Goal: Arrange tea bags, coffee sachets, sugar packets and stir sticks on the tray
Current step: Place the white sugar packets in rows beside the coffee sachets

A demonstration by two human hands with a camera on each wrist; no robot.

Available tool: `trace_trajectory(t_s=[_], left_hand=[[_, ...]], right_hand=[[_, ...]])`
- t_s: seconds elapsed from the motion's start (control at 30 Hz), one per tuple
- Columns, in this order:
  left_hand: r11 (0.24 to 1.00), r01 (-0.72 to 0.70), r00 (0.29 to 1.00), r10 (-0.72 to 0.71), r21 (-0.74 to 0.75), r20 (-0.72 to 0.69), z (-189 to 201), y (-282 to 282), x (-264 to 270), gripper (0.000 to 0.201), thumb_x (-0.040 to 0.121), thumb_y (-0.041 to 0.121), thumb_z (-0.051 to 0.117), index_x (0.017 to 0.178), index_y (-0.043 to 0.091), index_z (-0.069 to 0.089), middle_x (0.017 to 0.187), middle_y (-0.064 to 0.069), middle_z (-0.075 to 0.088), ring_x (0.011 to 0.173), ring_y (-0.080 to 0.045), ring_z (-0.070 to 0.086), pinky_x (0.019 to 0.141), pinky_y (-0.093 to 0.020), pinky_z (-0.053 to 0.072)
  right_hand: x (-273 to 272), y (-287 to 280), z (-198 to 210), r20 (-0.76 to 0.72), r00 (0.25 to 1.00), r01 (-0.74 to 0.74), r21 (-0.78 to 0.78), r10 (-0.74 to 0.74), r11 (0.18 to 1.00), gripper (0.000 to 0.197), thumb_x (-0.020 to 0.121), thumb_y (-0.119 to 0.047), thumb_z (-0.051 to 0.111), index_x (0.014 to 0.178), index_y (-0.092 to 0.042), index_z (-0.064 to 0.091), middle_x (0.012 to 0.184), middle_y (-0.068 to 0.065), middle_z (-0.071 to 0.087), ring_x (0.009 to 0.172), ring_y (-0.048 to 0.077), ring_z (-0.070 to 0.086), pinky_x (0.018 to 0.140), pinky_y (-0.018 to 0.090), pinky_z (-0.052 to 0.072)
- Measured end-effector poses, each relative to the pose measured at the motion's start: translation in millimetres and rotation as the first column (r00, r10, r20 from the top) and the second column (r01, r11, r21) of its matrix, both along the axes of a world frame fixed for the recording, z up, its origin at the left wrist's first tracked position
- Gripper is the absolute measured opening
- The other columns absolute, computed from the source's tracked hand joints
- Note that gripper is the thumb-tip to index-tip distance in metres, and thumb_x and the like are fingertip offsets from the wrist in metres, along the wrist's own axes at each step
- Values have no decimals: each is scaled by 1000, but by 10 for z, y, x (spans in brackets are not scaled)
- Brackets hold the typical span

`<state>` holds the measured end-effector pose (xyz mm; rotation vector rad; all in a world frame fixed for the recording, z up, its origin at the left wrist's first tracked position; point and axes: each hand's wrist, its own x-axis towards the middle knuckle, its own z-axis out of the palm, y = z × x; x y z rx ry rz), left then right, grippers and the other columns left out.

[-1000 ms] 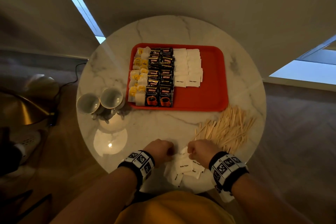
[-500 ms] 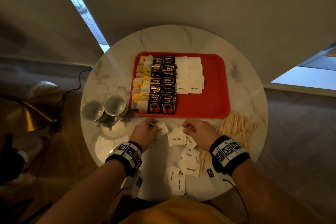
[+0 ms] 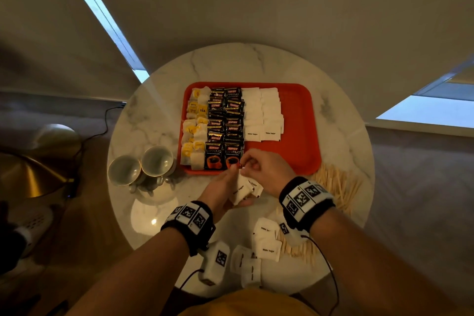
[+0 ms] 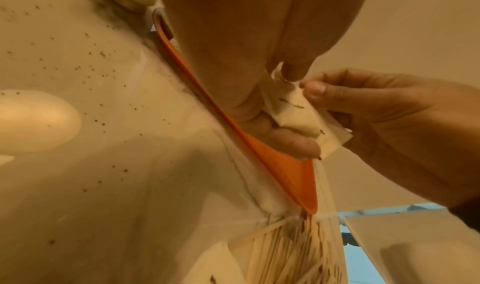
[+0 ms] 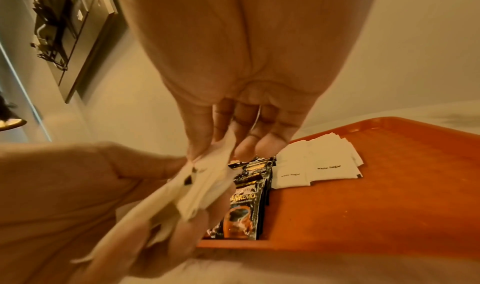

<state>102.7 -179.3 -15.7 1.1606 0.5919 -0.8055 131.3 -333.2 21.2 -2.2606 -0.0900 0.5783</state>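
Above tray point(image 3: 297, 159) edge, sugar packets point(image 3: 242, 188) between both hands.

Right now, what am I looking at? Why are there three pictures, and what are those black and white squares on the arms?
No machine here: a person works with two bare hands. The squares are on bands that carry small cameras. One picture comes from a camera on the head, looking down; the other two look along each hand from the wrists.

On the round table sits a red tray with rows of tea bags, coffee sachets and sugar packets. Beside it are two cups, a pile of wooden stir sticks and more loose sugar packets.

The left hand holds a small stack of sugar packets, and the right hand pinches the top of it.
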Motion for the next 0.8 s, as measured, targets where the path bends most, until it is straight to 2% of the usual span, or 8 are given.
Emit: trace_trajectory(t_s=[0.1, 0.2, 0.27, 0.4, 0.5, 0.57, 0.67, 0.8], left_hand=[[994, -113, 993, 113, -6, 11, -47, -2, 70, 43, 108, 42, 41, 126, 8, 61, 111, -20, 73, 92, -29, 73, 81, -44, 62], [990, -143, 989, 143, 9, 33, -75, -7, 131, 45, 108, 44, 37, 127, 11, 61, 116, -19, 73, 105, -33, 72, 99, -57, 54], [988, -153, 988, 153, 13, 26, -75, -32, 160, 48, 109, 45, 34, 129, 10, 60, 118, -20, 72, 111, -36, 69, 101, -62, 50], [988, -148, 989, 149, -37, 14, -39, -108, 190, 53, 106, 50, 38, 131, 10, 59, 118, -20, 72, 110, -35, 70, 97, -53, 55], [991, -123, 991, 126, -50, 50, -21, -141, 204, 48, 100, 54, 50, 125, 16, 65, 115, -11, 75, 101, -24, 74, 78, -38, 61], [991, -123, 988, 127, -53, 92, -23, -140, 212, 50, 95, 56, 56, 125, 17, 66, 116, -11, 75, 102, -24, 74, 74, -33, 60], [991, -127, 983, 133, -50, 128, -59, -135, 209, 45, 94, 44, 65, 128, 15, 65, 120, -14, 72, 103, -25, 72, 77, -34, 59], [981, -192, 973, 195, -37, 122, -129, -138, 212, 32, 100, 24, 62, 130, 13, 62, 122, -19, 70, 104, -30, 71, 81, -40, 60]], right_hand=[[-17, -34, -46, 78, 993, 97, -48, -93, 994, 29, 89, -43, 70, 111, -27, 60, 105, -10, 56, 95, 7, 54, 80, 25, 46], [-99, -27, -74, 23, 991, 134, -128, -132, 983, 44, 85, -54, 71, 116, -26, 57, 110, -7, 51, 99, 10, 53, 81, 30, 46], [-144, 6, -109, -5, 991, 129, -169, -131, 977, 52, 83, -56, 71, 121, -25, 54, 112, -6, 50, 99, 12, 52, 77, 29, 41], [-144, 59, -163, 3, 989, 147, -179, -149, 973, 48, 89, -45, 70, 130, -26, 52, 116, -3, 51, 104, 15, 53, 79, 27, 39], [-121, 49, -192, 12, 978, 207, -82, -207, 975, 46, 90, -30, 72, 132, -28, 51, 117, -2, 56, 107, 17, 55, 84, 29, 45], [-100, 15, -213, 0, 969, 245, -17, -245, 969, 50, 88, -27, 74, 133, -29, 50, 116, -2, 61, 105, 16, 60, 87, 33, 53], [-75, -28, -233, -26, 973, 230, 20, -229, 973, 46, 88, -28, 75, 128, -29, 53, 111, -5, 65, 98, 13, 64, 86, 36, 57], [-51, -64, -245, -6, 971, 239, 22, -239, 971, 40, 84, -21, 79, 117, -26, 59, 105, -6, 57, 93, 11, 61, 86, 34, 56]])
